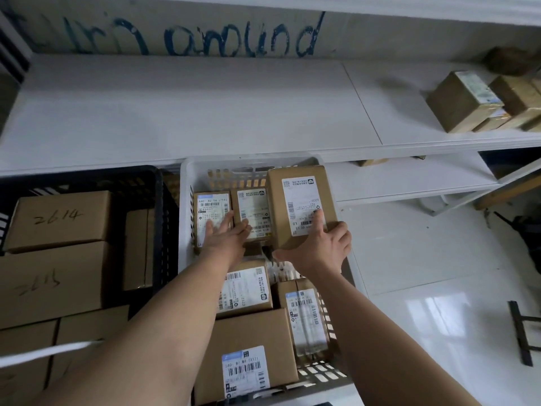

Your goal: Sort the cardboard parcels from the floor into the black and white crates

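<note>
Reaching past the large labelled box at the near end of the white crate, you have both hands working at its far end. Your left hand lies flat, fingers straight and slightly spread, the tips resting on two small labelled parcels set side by side. Just to its right, your right hand grips the near end of the held parcel: thumb splayed wide along the near edge, index finger laid on the white label, the other fingers curled round the right corner. That parcel extends straight ahead of your fingers, its long axis running away from you, and it hangs over the crate's far right corner, seemingly raised above its neighbours and overlapping the right rim. It is plain brown cardboard with a barcode label face up. Setting it down looks to depend on shifting it left, clear of the rim, and the right hand is the one placed to do that. The black crate sits to the left, with the white shelf beyond.
</note>
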Tool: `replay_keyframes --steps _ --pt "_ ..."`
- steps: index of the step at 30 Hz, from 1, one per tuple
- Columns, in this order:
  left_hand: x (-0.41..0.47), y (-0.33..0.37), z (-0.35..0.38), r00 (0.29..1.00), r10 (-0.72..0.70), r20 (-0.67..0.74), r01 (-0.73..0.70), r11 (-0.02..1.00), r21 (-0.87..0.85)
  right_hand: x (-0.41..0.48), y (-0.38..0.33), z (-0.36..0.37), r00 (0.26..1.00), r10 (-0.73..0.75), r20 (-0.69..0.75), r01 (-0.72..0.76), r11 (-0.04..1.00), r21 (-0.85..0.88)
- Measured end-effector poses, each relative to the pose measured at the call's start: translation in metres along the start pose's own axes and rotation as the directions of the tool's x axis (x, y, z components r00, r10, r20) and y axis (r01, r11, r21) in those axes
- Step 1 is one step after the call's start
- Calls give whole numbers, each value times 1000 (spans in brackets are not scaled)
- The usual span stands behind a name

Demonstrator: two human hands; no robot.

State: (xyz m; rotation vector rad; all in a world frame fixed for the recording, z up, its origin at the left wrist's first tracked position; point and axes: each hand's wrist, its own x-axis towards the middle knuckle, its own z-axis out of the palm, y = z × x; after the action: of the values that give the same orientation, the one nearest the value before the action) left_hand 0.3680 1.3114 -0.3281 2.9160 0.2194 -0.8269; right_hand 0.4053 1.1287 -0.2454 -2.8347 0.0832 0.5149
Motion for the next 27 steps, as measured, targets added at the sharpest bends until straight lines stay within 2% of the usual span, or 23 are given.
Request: replay_keyframes --steps 6,10,12,15,20,27 --pt "-7 10 -15 998 -23 63 20 999 43 -18 19 -9 999 -18 41 18 1000 10" --pt "-34 22 -20 998 43 53 -41 998 -39 -42 38 -17 997 -31 69 30 1000 5" --pt "-52 30 -13 993 76 93 -69 995 -68 -56 45 -21 996 -29 83 31 999 -18" --pt "-74 35 0 978 49 201 -38 998 -56 -76 60 -20 993 -13 117 18 999 -43" --pt "-95 38 5 972 48 232 -52 999 12 -92 75 -6 989 1 151 7 999 -51" --pt "-108 42 5 948 45 315 -31 998 -48 -78 67 12 984 -1 179 13 998 -69"
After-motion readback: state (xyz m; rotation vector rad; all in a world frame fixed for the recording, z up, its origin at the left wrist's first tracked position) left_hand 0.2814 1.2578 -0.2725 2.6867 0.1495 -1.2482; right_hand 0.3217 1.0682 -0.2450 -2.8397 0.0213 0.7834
